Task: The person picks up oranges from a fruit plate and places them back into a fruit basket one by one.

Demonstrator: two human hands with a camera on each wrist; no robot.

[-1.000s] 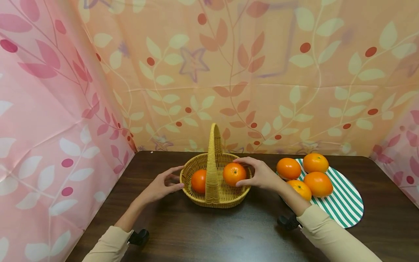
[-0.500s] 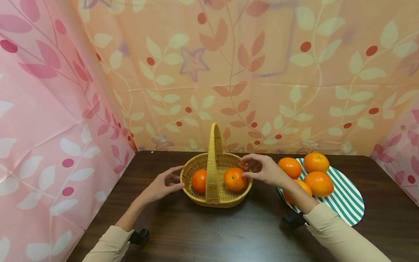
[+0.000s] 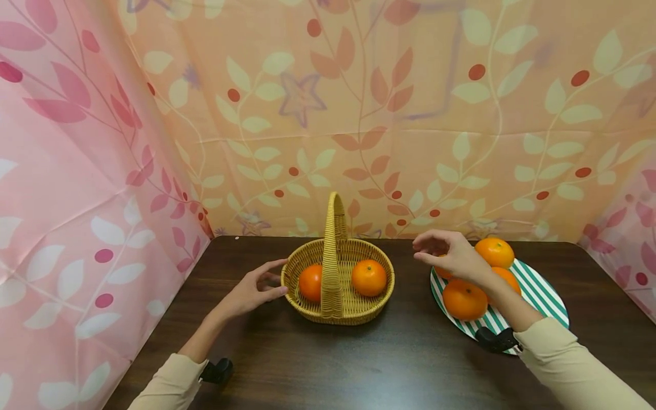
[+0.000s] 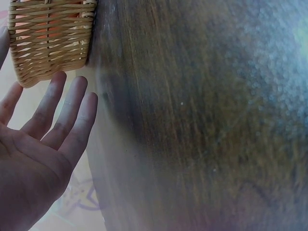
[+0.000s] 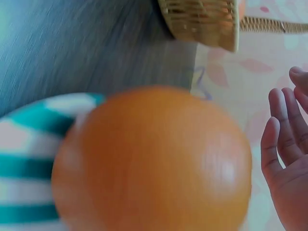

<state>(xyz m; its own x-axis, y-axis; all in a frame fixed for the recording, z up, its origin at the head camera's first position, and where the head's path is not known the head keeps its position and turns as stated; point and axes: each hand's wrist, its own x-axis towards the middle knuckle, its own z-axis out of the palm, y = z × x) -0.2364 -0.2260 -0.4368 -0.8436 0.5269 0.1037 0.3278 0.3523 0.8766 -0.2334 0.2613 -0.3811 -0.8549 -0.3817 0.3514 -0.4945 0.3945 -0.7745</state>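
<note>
A yellow wicker basket (image 3: 359,318) with a tall arched handle (image 3: 333,245) stands mid-table. It holds one orange (image 3: 310,283) left of the handle and another orange (image 3: 369,278) to the right. My left hand (image 3: 248,293) touches the basket's left rim with spread, relaxed fingers. In the left wrist view its fingertips lie close to the woven wall (image 4: 53,43). My right hand (image 3: 453,256), holding nothing, hovers over the left part of a green-striped plate, fingers loosely bent. In the right wrist view one orange (image 5: 154,163) looms large beside that hand (image 5: 291,159).
The oval green-and-white striped plate (image 3: 545,304) bears several oranges, including a front one (image 3: 464,300) and a back one (image 3: 494,252); my right hand and forearm partly cover others. A floral cloth (image 3: 307,142) hangs behind the dark wooden table (image 3: 369,364).
My right hand has let go of the orange in the basket's right side and moved right, to above the plate. My left hand has stayed at the basket rim.
</note>
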